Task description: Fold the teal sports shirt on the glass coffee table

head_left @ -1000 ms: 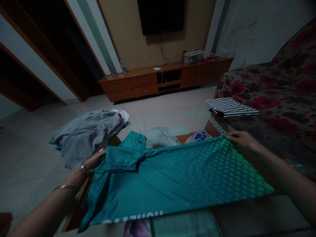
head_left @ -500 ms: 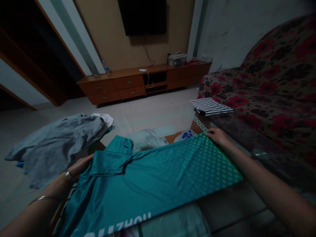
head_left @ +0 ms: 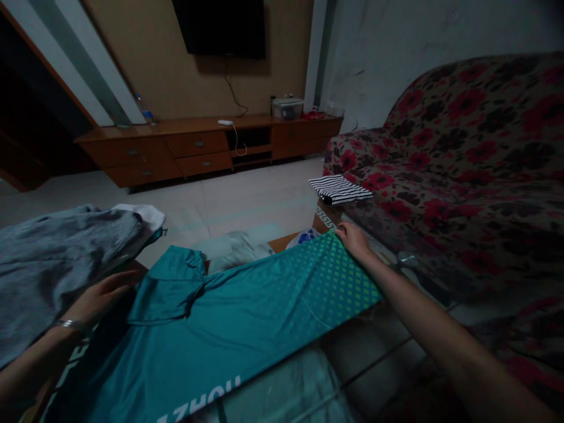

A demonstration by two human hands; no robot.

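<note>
Left fingers (head_left: pixel 115 281) now off teal shirt (head_left: pixel 229 317)

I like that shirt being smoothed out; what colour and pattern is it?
The shirt is teal, fading into green dots toward the hem; seen in the head view.

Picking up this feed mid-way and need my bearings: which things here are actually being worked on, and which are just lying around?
In hand:
- teal shirt, spread flat
- left hand, at its collar end
- right hand, on its hem corner

Lying about:
- grey garment pile, left
- striped folded garment, by the floral sofa
- pale cloth beyond the shirt
- TV cabinet
</note>
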